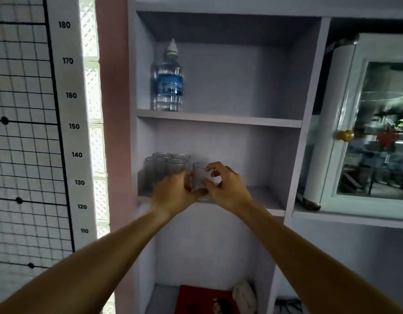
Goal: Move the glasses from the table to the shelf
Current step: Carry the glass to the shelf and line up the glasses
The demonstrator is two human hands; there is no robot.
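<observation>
A clear drinking glass [200, 175] stands at the front of the middle shelf board [264, 198] of a pale shelf unit. My left hand [173, 193] wraps its left side and my right hand [225, 186] holds its right side with thumb and fingers. The left hand is blurred. Several more clear glasses [164, 165] stand grouped on the same board, just left of and behind the held one. The glass's base is partly hidden by my fingers, so contact with the board is unclear.
A water bottle [168, 78] stands on the upper shelf at the left. A red box [202, 300] lies in the lowest compartment. A glass-door cabinet [375, 132] stands to the right, and a height chart [69, 125] hangs to the left.
</observation>
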